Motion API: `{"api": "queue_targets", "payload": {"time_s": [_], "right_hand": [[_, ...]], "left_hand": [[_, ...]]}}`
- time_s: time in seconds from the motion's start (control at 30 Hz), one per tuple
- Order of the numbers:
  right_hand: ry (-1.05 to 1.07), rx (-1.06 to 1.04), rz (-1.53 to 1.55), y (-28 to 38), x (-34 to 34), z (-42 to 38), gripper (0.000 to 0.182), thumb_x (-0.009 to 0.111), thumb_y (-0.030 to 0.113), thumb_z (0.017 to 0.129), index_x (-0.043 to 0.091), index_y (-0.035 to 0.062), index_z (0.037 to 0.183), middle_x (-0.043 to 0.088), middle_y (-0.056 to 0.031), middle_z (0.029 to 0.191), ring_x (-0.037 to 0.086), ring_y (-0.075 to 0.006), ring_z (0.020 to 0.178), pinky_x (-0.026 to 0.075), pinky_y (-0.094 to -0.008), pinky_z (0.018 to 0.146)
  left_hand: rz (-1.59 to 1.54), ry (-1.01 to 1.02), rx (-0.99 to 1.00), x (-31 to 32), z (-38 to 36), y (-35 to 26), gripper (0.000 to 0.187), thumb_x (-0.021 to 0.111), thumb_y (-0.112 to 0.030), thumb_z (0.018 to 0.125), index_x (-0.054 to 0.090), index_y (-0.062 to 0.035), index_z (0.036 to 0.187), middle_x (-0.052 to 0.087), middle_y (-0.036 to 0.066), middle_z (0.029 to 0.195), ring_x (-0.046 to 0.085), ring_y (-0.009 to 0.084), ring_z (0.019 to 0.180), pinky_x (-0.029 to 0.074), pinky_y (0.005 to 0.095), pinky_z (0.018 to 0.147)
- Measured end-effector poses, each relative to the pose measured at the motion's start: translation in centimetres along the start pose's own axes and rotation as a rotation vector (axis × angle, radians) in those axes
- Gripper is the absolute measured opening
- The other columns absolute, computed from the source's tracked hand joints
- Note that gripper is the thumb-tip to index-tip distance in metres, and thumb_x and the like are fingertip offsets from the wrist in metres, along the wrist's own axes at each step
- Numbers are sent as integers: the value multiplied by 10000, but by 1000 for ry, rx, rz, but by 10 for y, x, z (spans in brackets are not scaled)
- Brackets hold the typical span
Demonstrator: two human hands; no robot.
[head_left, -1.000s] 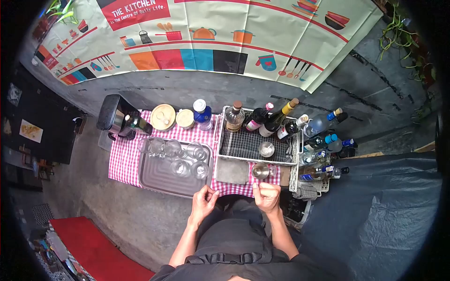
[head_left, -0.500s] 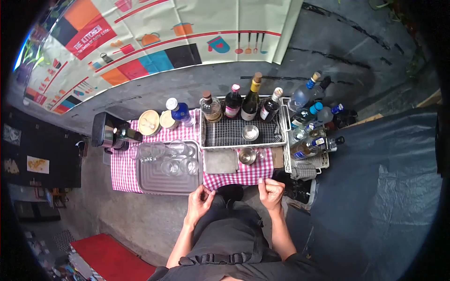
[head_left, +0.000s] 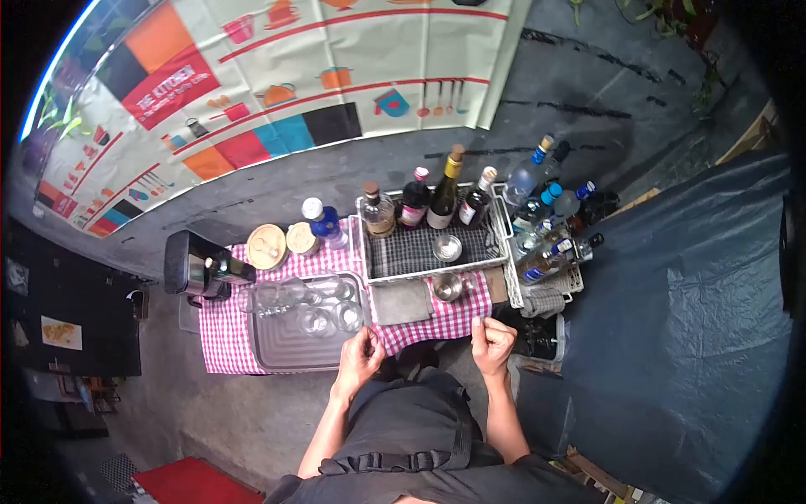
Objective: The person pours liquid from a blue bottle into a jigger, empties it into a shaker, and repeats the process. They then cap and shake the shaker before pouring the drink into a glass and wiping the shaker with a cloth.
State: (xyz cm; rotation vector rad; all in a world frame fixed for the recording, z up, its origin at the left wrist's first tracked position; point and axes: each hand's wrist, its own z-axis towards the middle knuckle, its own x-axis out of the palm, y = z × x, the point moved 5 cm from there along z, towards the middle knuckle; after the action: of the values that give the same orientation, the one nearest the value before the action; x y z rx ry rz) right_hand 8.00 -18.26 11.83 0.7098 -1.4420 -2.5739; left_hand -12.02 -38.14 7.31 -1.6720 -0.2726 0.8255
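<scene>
My left hand (head_left: 361, 356) is raised in front of the table's near edge, beside the right corner of a grey tray (head_left: 285, 346). Its fingers are curled together, and I see nothing in them. My right hand (head_left: 494, 346) is closed in a loose fist further right, with no object showing. Both hands are apart from the things on the table. Several clear drinking glasses (head_left: 317, 322) are on the tray. Between the hands, further back, lie a folded grey cloth (head_left: 403, 302) and a small metal bowl (head_left: 448, 287) on a red-and-white checked tablecloth (head_left: 220, 346).
A white wire basket (head_left: 437, 272) holds several bottles and a small glass bowl (head_left: 447, 247). A second wire rack (head_left: 573, 284) with bottles stands at the right. A blue bottle (head_left: 321, 220), round wooden-lidded containers (head_left: 267, 245) and a black appliance (head_left: 191, 262) line the back left.
The view has tilted and shifted slightly, showing more of the wall. My hands keep nearly the same curled pose, with the right hand slightly further right.
</scene>
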Motion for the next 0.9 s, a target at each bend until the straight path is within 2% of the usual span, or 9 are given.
{"api": "queue_targets", "payload": {"time_s": [0.03, 0.1, 0.13, 0.17, 0.27, 0.37, 0.5, 0.63, 0.9], "right_hand": [[1, -12, 5, 7, 11, 1, 373, 719, 25, 926, 528, -11, 608, 437, -79, 533, 386, -186, 408, 272, -353, 445], [103, 104, 144, 23, 37, 6, 76, 718, 77, 943, 730, 3, 958, 517, -32, 606, 411, -113, 449, 311, -298, 458], [295, 121, 166, 32, 47, 8, 431, 738, 190, 960, 664, 42, 1358, 574, -3, 681, 429, -58, 502, 340, -255, 479], [357, 89, 208, 33, 61, 6, 520, 752, 293, 964, 641, 69, 1420, 557, -4, 672, 427, -48, 512, 336, -258, 479], [547, 45, 98, 53, 85, 6, 568, 743, 380, 965, 627, 98, 1444, 529, -2, 654, 427, -61, 511, 353, -277, 478], [573, 4, 67, 68, 99, 1, 551, 720, 397, 979, 629, 121, 1447, 504, -9, 630, 427, -79, 505, 369, -297, 482], [552, 112, -6, 72, 97, -22, 590, 680, 479, 988, 631, 102, 1439, 469, -23, 590, 434, -114, 491, 384, -310, 491], [462, 222, -77, 73, 83, -40, 614, 681, 496, 981, 625, 94, 1441, 470, -34, 587, 440, -124, 493, 394, -315, 499], [351, 305, -159, 67, 77, -52, 519, 666, 442, 1009, 667, 64, 1365, 562, -84, 622, 567, -196, 520, 465, -345, 553]], "left_hand": [[0, -11, 7, -9, 2, 8, 247, 690, -39, 947, 488, -36, 805, 464, -23, 602, 402, 51, 558, 342, 277, 506], [-20, -205, 106, -34, 11, 26, 272, 694, -22, 930, 464, -57, 790, 436, -16, 614, 394, 60, 571, 344, 280, 519], [48, -281, 107, -54, 23, 16, 303, 722, -15, 909, 449, -70, 789, 433, -11, 636, 409, 70, 595, 359, 272, 543], [0, -324, 81, -74, 40, 8, 309, 753, -11, 882, 459, -64, 803, 448, -9, 647, 416, 77, 599, 368, 273, 555], [182, -483, 170, -131, 104, 13, 378, 848, -99, 821, 495, -47, 946, 472, 15, 669, 447, 136, 586, 424, 307, 589], [343, -356, 64, -155, 184, 62, 870, 957, -387, 693, 503, 27, 1310, 649, 207, 1142, 662, 307, 1026, 541, 426, 906], [513, -143, -92, -139, 260, 105, 1159, 997, -457, 592, 419, 69, 1449, 625, 309, 1292, 578, 417, 1299, 465, 484, 1098], [224, -104, 132, -121, 284, 117, 948, 1016, -351, 572, 552, 19, 1312, 695, 229, 1205, 671, 384, 1155, 529, 466, 994], [322, -161, 66, -114, 291, 131, 796, 939, -188, 611, 566, -28, 1296, 711, 194, 1187, 691, 367, 1127, 542, 450, 971]]}}
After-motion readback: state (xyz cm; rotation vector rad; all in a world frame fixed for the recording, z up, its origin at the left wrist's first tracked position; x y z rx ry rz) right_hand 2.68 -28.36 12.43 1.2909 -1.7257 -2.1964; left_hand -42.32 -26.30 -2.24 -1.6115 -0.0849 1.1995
